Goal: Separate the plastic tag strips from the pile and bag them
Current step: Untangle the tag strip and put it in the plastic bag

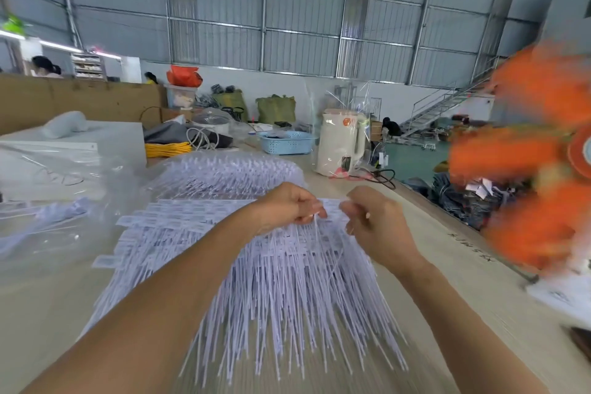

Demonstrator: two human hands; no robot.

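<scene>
Hands met over the near pile of plastic tag strips (249,269) on the table (425,233): left hand (287,205) and right hand (372,217) each pinched the strip heads. Clear bags (54,176) lay left; a white kettle (340,145) stood far right.

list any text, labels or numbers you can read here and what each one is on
Nothing here can be quoted with certainty.
Handwritten dark marks on the table edge: too blurred to read.
Print on the heads of the tag strips: too small to read.
Orange mark on the white kettle: blurred, not readable.
Print on the white sheet at the right: blurred.
</scene>
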